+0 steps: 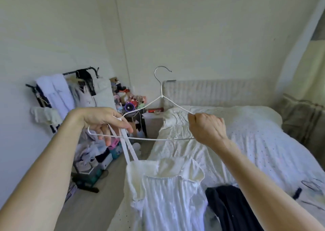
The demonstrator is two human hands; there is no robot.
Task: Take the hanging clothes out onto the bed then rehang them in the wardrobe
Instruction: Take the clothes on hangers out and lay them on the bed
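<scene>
White hanger (161,96) gripped by right hand (207,127), left hand (103,121) pinching straps of dress (167,186), hem cut off below.

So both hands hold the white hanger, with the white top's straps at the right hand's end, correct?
No: the head view shows the straps of the white top at the left hand's end of the white hanger; the right hand grips only the wire.

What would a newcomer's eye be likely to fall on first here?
A white hanger is held up at centre between both hands: the left hand at its left end, where the straps of a white dress loop, the right hand gripping its right shoulder. The dress hangs below, near a dark garment on the bed.
</scene>
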